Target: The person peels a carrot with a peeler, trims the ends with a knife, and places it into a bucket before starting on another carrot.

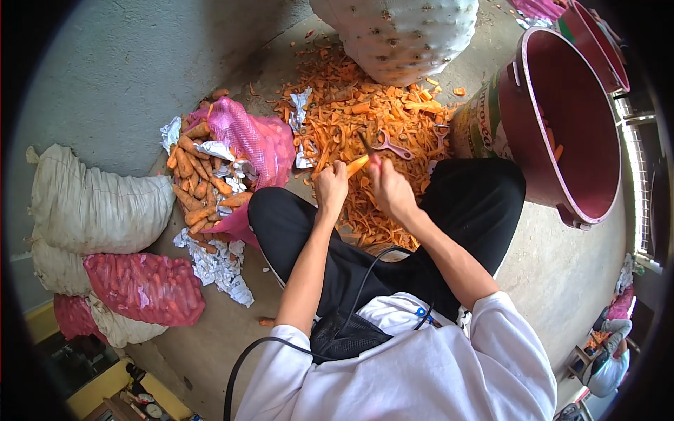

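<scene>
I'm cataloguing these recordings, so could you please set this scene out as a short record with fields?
Left hand: holding an orange carrot
Right hand: gripping a knife, blade angled forward
Ahead: heap of carrot peelings, a pink peeler lying on it
Left side: unpeeled carrots and crumpled paper by a pink mesh bag
Farther left: full white sack, red mesh bag next to it
Right side: dark red tub with some carrots inside
</scene>
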